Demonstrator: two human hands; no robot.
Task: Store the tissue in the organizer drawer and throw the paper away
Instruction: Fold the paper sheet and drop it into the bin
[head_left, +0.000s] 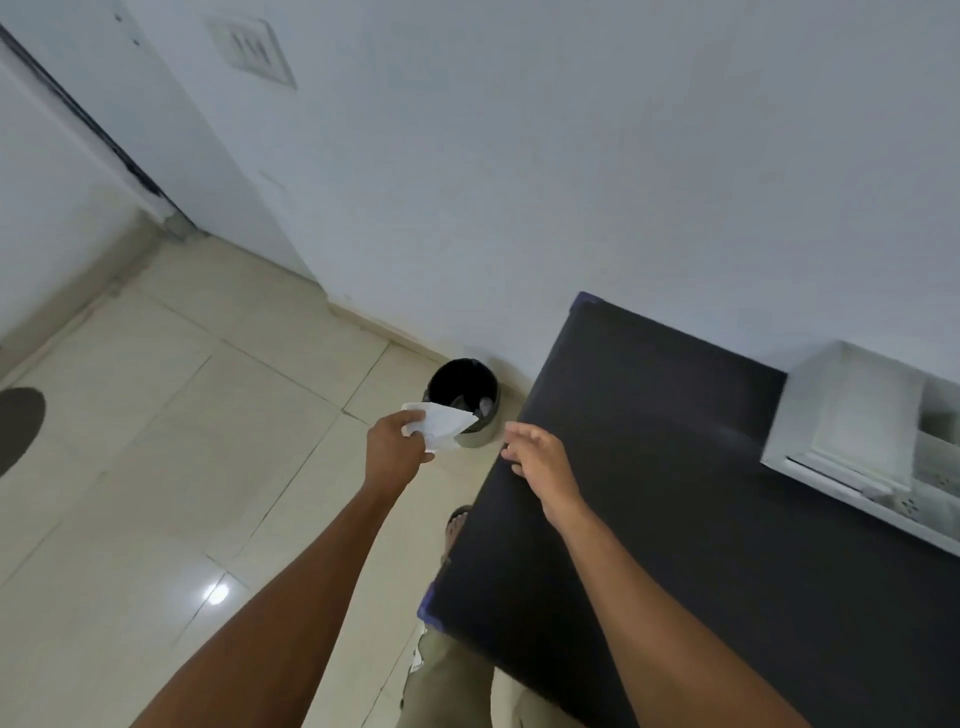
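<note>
My left hand (392, 449) grips a crumpled white paper (441, 421) and holds it out over the floor, just at the near rim of a small round black-lined bin (462, 387). The bin stands on the floor by the wall and has a few scraps inside. My right hand (540, 457) rests with fingers spread on the left edge of the black table (675, 467) and holds nothing. A white organizer (862, 426) with a drawer pulled partly out sits on the table's far right. No tissue can be made out.
Cream floor tiles (208, 441) fill the left half, with a dark round shape (18, 426) at the left edge. A white wall runs behind the bin and table. My foot (457, 525) shows under the table's left edge.
</note>
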